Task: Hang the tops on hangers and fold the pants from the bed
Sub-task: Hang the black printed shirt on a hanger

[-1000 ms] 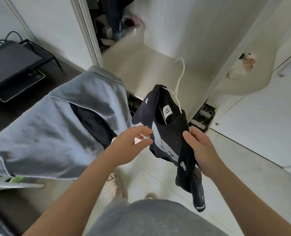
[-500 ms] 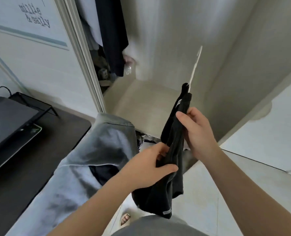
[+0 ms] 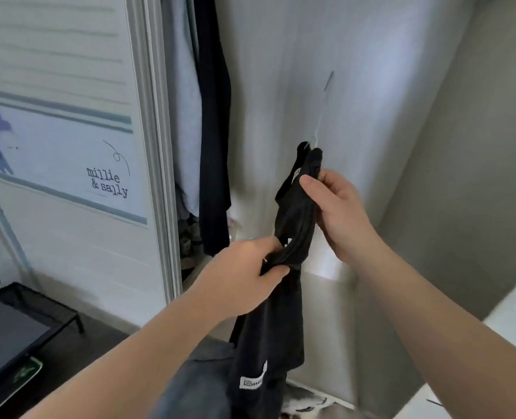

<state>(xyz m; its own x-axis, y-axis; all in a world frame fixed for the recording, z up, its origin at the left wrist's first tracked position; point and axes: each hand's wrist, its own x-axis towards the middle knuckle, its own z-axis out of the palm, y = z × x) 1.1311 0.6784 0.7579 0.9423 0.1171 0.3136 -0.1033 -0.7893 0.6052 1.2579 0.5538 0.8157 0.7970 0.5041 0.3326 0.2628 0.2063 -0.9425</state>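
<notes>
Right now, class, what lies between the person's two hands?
Head view: a bunched stretch of the black top, gripped low by the left hand and near its collar by the right hand.

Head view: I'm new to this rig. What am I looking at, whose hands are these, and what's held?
No machine: a person wears one wide-angle camera on the head, looking forward and down, so both arms enter from below. The left hand grips the bunched middle of a black top; the right hand holds it near the collar. A thin white hanger hook sticks up above the collar. Behind, clothes hang in an open wardrobe. A grey garment lies low in front; a dark desk sits lower left.
</notes>
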